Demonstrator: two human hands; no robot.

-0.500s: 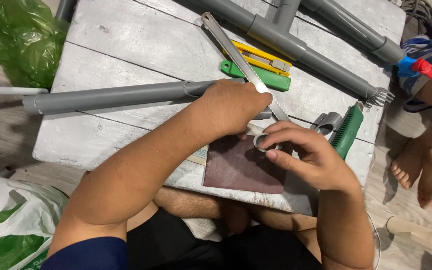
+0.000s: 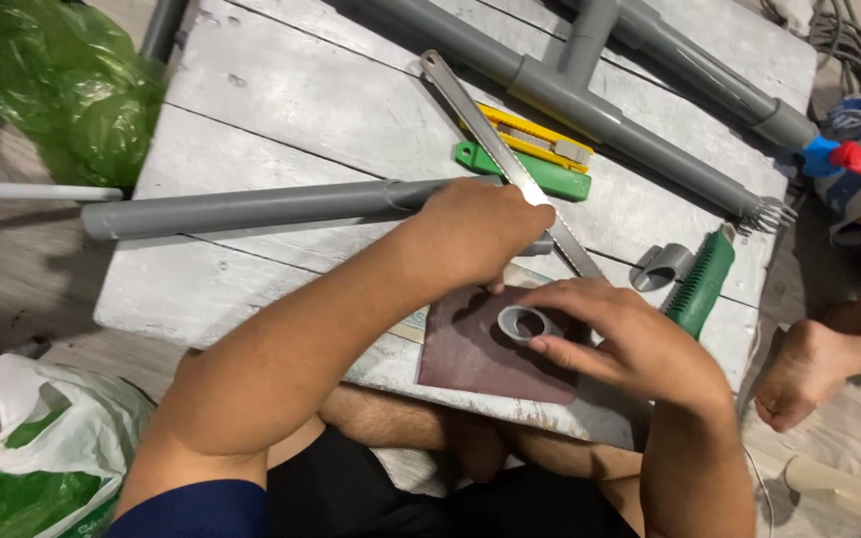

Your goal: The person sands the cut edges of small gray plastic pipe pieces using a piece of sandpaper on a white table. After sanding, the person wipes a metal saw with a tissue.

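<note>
1. A whitewashed wooden board serves as the table.
2. A long grey pipe lies across it; the left hand rests closed over its end.
3. A dark brown sandpaper sheet lies at the near edge.
4. The right hand presses a short grey pipe ring flat on the sandpaper, fingertips on its rim.

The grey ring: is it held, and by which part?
The right hand holds the ring by its rim, fingertips pressing it flat on the brown sheet.
</note>
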